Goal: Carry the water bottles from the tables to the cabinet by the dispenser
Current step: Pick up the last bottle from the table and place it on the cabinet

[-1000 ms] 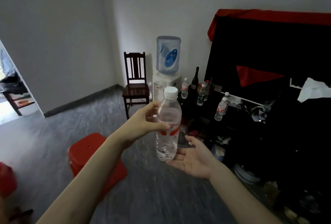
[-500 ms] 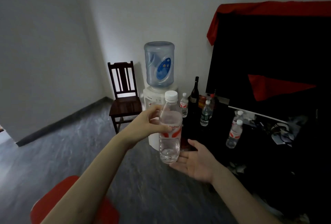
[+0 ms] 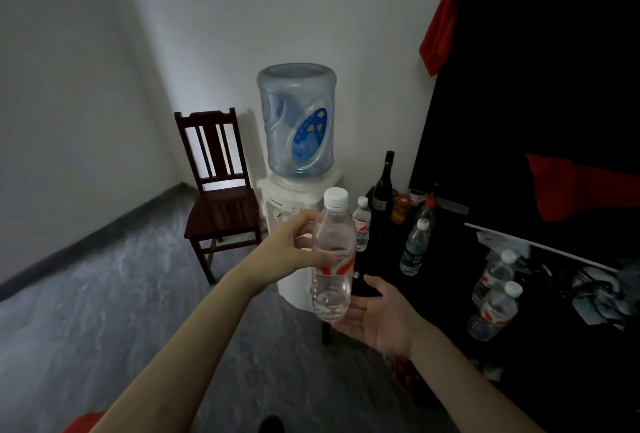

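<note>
bottle [image 3: 333,256] in left hand [image 3: 294,249]: 1 | cabinet [image 3: 450,294] water bottles: 5

Bottle [image 3: 333,259] held upright in left hand [image 3: 294,249], right hand [image 3: 377,318] under its base. Dispenser [image 3: 298,204] behind bottle, chair [image 3: 218,197] left of dispenser. Cabinet [image 3: 446,294] right of dispenser; wine bottle [image 3: 383,190] and several water bottles [image 3: 414,249] stood on it.

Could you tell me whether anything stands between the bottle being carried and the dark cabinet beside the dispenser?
Nothing visible does. The left hand holds the bottle upright just short of the cabinet, beside the dispenser. Only bottles already standing there crowd its top.
</note>
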`<state>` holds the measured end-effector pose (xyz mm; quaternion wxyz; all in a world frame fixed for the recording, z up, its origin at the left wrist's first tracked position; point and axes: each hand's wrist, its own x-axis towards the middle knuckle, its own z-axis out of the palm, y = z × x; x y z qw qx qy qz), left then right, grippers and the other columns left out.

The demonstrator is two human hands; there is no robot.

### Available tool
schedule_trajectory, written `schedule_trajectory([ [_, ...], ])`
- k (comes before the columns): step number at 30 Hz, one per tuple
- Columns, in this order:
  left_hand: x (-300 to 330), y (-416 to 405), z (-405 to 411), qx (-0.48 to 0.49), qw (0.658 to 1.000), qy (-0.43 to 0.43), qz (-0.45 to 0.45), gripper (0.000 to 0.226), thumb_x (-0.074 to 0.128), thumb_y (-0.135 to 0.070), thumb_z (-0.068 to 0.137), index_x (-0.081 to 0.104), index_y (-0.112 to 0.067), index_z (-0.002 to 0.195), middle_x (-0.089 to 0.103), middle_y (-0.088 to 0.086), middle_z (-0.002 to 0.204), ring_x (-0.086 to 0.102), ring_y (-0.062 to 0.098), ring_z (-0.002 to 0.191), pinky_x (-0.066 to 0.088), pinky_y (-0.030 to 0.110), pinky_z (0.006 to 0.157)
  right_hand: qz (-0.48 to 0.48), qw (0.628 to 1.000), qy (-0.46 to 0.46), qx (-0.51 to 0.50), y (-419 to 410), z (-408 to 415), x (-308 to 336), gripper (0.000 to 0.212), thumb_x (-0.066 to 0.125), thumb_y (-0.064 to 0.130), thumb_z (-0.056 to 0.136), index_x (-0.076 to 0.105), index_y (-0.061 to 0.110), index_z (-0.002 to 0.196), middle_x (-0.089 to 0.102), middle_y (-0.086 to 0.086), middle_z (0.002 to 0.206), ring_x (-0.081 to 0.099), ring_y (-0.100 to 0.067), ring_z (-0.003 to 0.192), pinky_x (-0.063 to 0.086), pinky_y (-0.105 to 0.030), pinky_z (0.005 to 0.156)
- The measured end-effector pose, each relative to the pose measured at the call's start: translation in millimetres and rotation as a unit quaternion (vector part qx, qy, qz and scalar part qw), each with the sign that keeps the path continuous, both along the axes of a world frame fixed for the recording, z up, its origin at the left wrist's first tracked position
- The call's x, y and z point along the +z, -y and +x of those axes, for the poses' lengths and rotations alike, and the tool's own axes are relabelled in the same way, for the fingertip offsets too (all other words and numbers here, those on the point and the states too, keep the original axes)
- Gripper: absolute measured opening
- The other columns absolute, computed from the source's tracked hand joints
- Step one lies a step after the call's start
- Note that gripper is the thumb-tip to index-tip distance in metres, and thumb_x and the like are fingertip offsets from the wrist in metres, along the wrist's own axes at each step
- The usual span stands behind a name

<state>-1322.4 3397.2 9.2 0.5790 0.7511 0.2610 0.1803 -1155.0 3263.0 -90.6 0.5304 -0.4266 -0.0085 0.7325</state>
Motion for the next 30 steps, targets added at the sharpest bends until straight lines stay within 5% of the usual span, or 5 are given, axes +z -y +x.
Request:
schedule_trajectory([
  [7, -23.1, -125.8, 84.6, -0.110, 0.991, -0.049, 0.054, 0.058, 0.088, -0.014, 0.074, 0.058, -0.027, 0.122, 0.071, -0.009, 0.114, 0.070, 0.008, 0.106, 0.058, 0.040, 0.096, -0.038, 0.996, -0.013, -0.086, -112.1, 57.2, -24.8, 0.070, 0.046, 0.049, 0.098, 0.057, -0.014, 0.127, 0.062, -0.032, 0.125, 0.064, -0.041, 0.108, 0.058, -0.045, 0.083],
  [14, -62.3, -228.5, 162.5, -0.194, 0.978, -0.053, 0.058, 0.063, 0.092, -0.026, 0.069, 0.059, -0.034, 0.121, 0.071, -0.013, 0.115, 0.068, 0.006, 0.109, 0.058, 0.040, 0.097, -0.093, 0.979, -0.022, -0.178, -198.4, 104.0, -52.1, 0.068, 0.043, 0.050, 0.100, 0.058, -0.012, 0.124, 0.067, -0.031, 0.117, 0.067, -0.040, 0.102, 0.053, -0.045, 0.093],
  [23, -160.9, -278.1, 216.4, -0.229, 0.971, -0.066, 0.002, 0.067, 0.091, -0.025, 0.068, 0.060, -0.032, 0.127, 0.071, -0.010, 0.118, 0.068, 0.011, 0.113, 0.056, 0.042, 0.099, -0.189, 0.950, -0.051, -0.242, -236.2, 139.1, -128.4, 0.061, 0.042, 0.047, 0.102, 0.058, -0.008, 0.123, 0.069, -0.030, 0.110, 0.067, -0.041, 0.101, 0.058, -0.045, 0.083],
  [30, -229.6, -280.3, 235.7, -0.227, 0.969, -0.101, 0.009, 0.068, 0.090, -0.024, 0.073, 0.057, -0.033, 0.131, 0.067, -0.021, 0.121, 0.064, -0.002, 0.115, 0.056, 0.028, 0.097, -0.269, 0.932, 0.015, -0.241, -248.8, 170.2, -194.9, 0.057, 0.033, 0.045, 0.106, 0.058, -0.001, 0.128, 0.067, -0.024, 0.112, 0.062, -0.035, 0.108, 0.046, -0.046, 0.101],
])
